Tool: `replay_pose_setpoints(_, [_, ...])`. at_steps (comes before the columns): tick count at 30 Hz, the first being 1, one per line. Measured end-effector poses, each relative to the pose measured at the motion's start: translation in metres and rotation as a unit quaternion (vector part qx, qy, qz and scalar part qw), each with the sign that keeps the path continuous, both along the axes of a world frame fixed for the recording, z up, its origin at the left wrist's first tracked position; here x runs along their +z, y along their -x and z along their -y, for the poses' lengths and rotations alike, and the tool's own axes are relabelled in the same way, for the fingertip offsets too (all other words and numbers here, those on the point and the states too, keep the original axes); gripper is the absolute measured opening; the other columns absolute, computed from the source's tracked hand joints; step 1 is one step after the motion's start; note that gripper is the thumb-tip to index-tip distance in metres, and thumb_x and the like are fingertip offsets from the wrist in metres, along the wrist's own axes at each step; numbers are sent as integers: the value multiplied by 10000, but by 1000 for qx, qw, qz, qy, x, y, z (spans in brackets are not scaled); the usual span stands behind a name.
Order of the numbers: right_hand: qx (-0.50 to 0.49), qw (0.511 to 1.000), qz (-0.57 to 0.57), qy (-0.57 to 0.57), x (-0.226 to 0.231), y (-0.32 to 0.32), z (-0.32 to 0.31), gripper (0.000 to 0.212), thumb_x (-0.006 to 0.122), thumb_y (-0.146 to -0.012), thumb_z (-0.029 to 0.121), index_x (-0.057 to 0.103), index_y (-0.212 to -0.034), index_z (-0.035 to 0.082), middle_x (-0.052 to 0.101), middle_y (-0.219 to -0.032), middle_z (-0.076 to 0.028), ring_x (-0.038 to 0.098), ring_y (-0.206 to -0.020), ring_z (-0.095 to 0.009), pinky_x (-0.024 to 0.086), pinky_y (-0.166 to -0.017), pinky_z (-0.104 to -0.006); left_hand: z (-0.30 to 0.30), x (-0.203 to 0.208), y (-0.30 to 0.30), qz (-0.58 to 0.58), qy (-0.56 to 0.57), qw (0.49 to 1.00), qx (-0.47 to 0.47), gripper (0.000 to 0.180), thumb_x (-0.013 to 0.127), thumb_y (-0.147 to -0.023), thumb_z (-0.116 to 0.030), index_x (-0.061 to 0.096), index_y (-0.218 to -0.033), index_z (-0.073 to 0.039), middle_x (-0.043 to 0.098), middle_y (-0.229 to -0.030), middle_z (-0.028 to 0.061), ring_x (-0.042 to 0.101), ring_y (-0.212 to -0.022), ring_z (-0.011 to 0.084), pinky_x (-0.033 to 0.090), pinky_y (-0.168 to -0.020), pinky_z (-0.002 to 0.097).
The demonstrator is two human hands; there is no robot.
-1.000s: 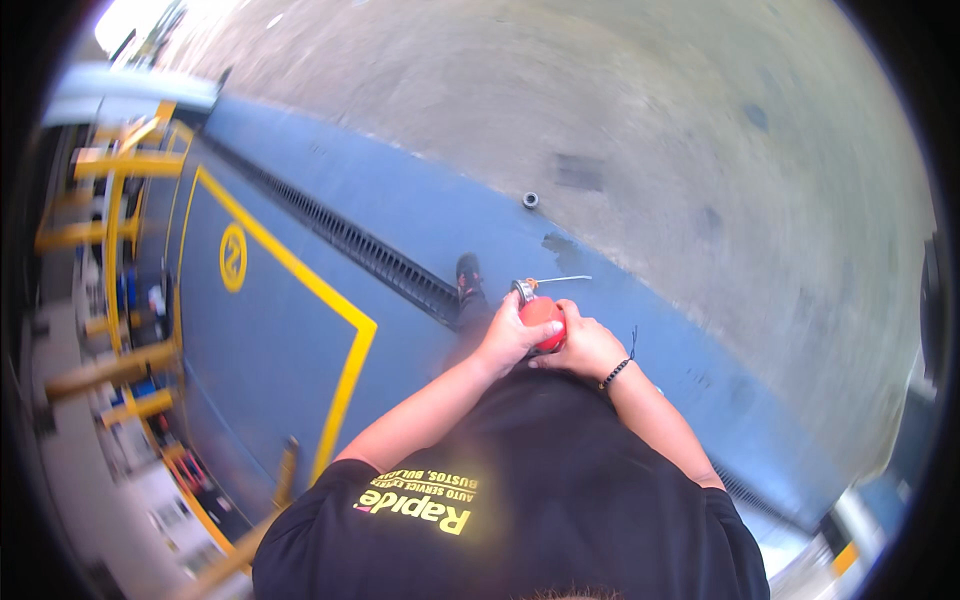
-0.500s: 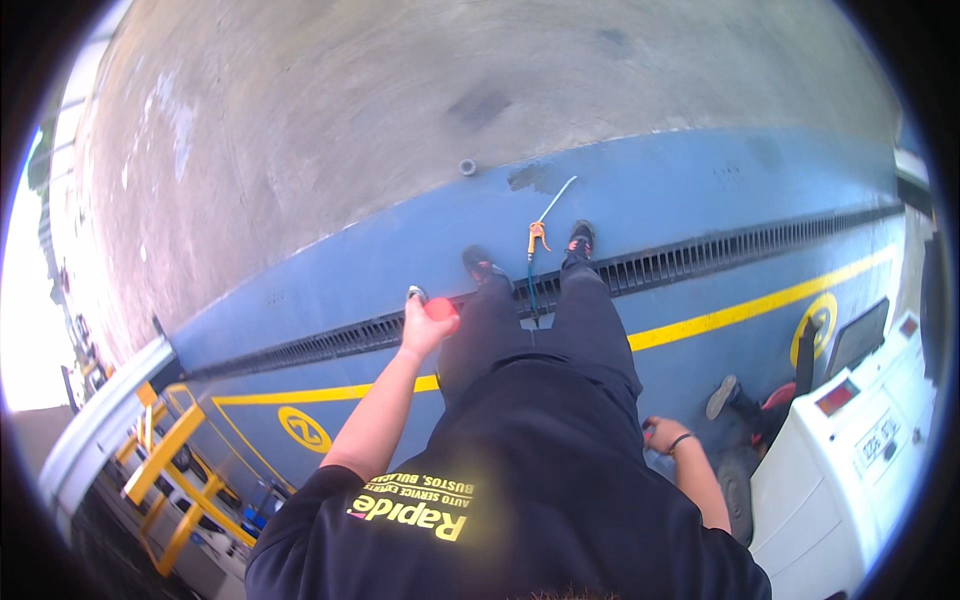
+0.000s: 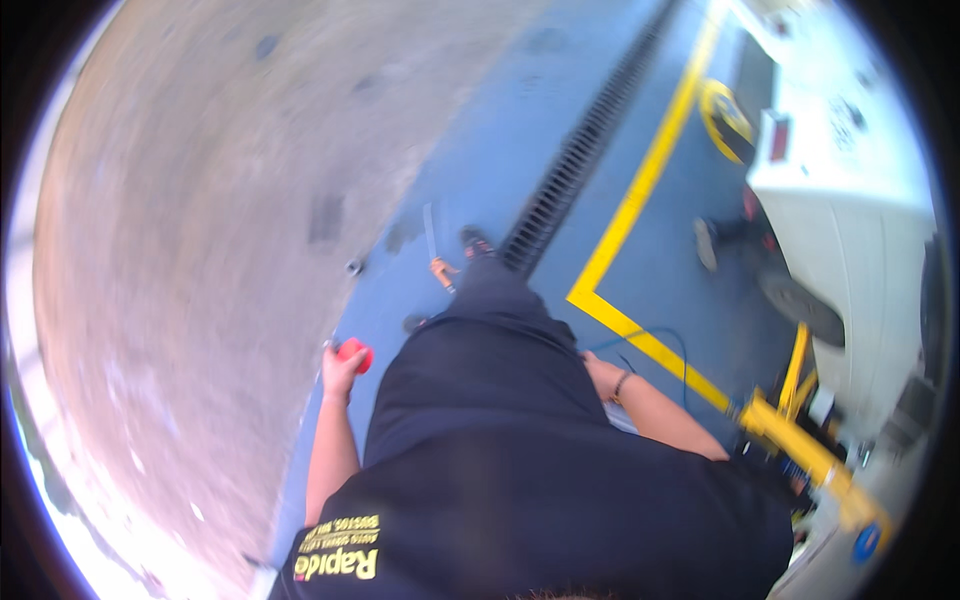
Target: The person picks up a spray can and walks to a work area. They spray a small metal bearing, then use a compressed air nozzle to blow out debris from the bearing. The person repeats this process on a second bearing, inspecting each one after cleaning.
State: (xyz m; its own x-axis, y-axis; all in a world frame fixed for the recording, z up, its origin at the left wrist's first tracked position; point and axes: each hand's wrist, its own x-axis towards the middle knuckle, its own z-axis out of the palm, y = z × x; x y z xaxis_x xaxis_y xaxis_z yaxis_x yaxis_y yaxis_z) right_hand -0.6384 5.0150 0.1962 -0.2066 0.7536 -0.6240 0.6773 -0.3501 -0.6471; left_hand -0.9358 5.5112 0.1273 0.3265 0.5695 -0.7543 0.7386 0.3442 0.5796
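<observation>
Hanging out sideways, left hand around red object

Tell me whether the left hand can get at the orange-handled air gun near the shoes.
Probably not right away: the left hand is occupied with a red object, and the orange-handled air gun appears to lie on the floor, below hand height. Nothing visible covers it, though.

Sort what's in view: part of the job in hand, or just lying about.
Job in hand, apparently:
red object, in the left hand
blue hose, near the right hand

Seemingly lying about:
orange tool with pale nozzle, near the shoes
small round grey part, on the floor
</observation>
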Motion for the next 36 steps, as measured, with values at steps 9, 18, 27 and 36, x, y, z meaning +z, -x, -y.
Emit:
replay_pose_setpoints(9, [-316, 935, -117, 108, 69, -21, -58, 515, 759, -791, 301, 682, -1219, 25, 262, -1599, -212, 500, -1338, -358, 436, -1099, -395, -37, 9, -23, -40, -82, 985, -150, 620, 852, -763, -175, 503, -1222, 52, 624, -1075, 127, 618, -973, 210, 521, -865, 359])
replay_pose_setpoints(18, [-395, 884, -167, 188, 26, -36, -55, 601, 738, -806, 427, 665, -1218, -4, 657, -1228, -178, 624, -1146, -298, 488, -978, -388, -56, -49, 17, -124, -119, 950, -261, 710, 896, -690, -289, 547, -1170, 100, 647, -1094, 181, 628, -1009, 261, 510, -902, 372])
replay_pose_setpoints(27, [-274, 902, -286, 174, 105, -48, -44, 421, 819, -821, 354, 691, -1098, 64, 705, -1023, -50, 632, -972, -161, 492, -879, -339, -46, -2, 36, -75, -130, 946, -289, 721, 897, -625, -317, 578, -1141, 73, 680, -1024, 183, 673, -967, 287, 538, -858, 406])
replay_pose_setpoints(36, [-374, 734, -375, 426, 136, -90, -34, 390, 808, -837, 332, 661, -1052, 41, 614, -1083, -18, 549, -1059, -147, 407, -986, -295, -20, -59, 37, -119, -116, 961, -222, 1026, 909, -635, -400, 417, -1385, 98, 468, -1402, 279, 492, -1319, 389, 420, -1107, 414])
